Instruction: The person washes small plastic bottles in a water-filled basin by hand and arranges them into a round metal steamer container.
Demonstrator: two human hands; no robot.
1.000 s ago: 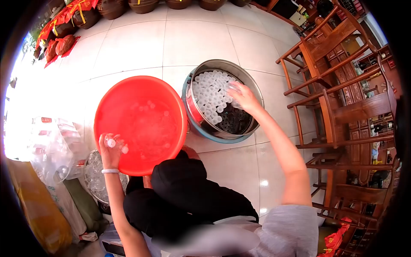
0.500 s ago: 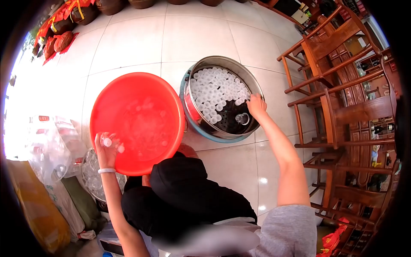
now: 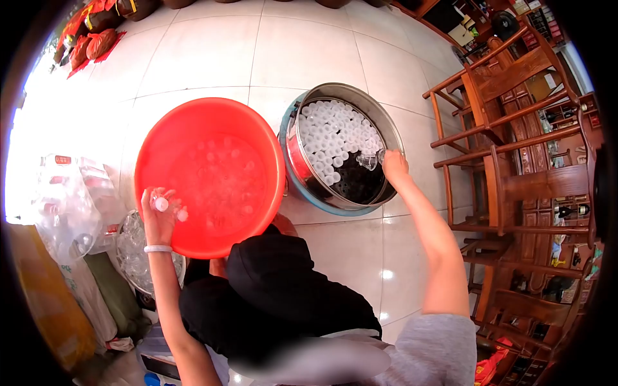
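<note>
My left hand (image 3: 159, 212) is over the near-left rim of a red plastic basin (image 3: 151, 151), fingers curled around small whitish plastic pieces (image 3: 161, 204) that look like bottle stoppers. Similar pale pieces lie in the basin, blurred by water or haze. To the right, a round steel pan (image 3: 293, 138) with a dark perforated bottom holds many white round pieces (image 3: 335, 132), packed at its far and left sides. My right hand (image 3: 395, 166) reaches over the pan's right rim. In its fingers is a clear drinking glass (image 3: 369, 160), tipped on its side above the bare part of the bottom.
A blue-green basin (image 3: 344, 209) sits beneath the pan. Left are a bowl of clear glassware (image 3: 134, 248), a plastic bag of bottles (image 3: 71, 212) and sacks (image 3: 58, 302). Wooden chairs (image 3: 528, 186) line the right. Dark jars (image 3: 135, 8) stand along the far side of the tiled floor.
The glass lay lower on the pan's bottom; now my right hand grips it and has shifted slightly rightward. My left hand stays at the basin rim with the same pieces.
</note>
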